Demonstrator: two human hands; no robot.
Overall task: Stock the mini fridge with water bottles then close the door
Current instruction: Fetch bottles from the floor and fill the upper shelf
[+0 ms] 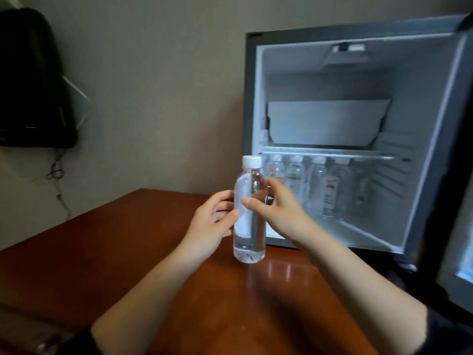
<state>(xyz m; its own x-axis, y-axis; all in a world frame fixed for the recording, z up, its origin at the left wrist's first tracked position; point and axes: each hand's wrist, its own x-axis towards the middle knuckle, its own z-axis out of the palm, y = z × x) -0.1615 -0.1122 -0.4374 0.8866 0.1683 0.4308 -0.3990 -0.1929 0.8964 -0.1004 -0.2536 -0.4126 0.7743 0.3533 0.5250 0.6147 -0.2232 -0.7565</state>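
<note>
Water bottle (249, 211): clear, full, white cap, upright, label not legible. Located over the middle of the desk (115, 252), just in front of the lower left corner of the mini fridge (249, 98). Base close to the desk top; contact there not determinable.

Left hand (213, 221): gripping the bottle's left side, thumb on the front, fingers curled behind.
Right hand (279, 211): gripping the bottle's right side, thumb laid across the front, fingers wrapped round the back.

Mini fridge: grey casing, white lining, standing at the desk's far right corner against the wall (166, 85). Door (440, 226) swung open on the right, dark-edged, partly cut off by the frame.
- Upper compartment: grey slanted panel (327, 121) only; small fitting on the ceiling, blurred.
- Shelf (325, 153) dividing upper from lower.
- Lower compartment: stocked bottles (317, 185) upright in a row along the back, white caps, labels with red marks; at least four, exact count unclear through blur. Floor in front of the row bare.

Desk: reddish-brown polished wood, faint reflections near the bottle's base.

Room: plain beige wall. Black object (30, 80) mounted on the wall beyond the desk's left edge, cord (57, 180) hanging beneath it.
</note>
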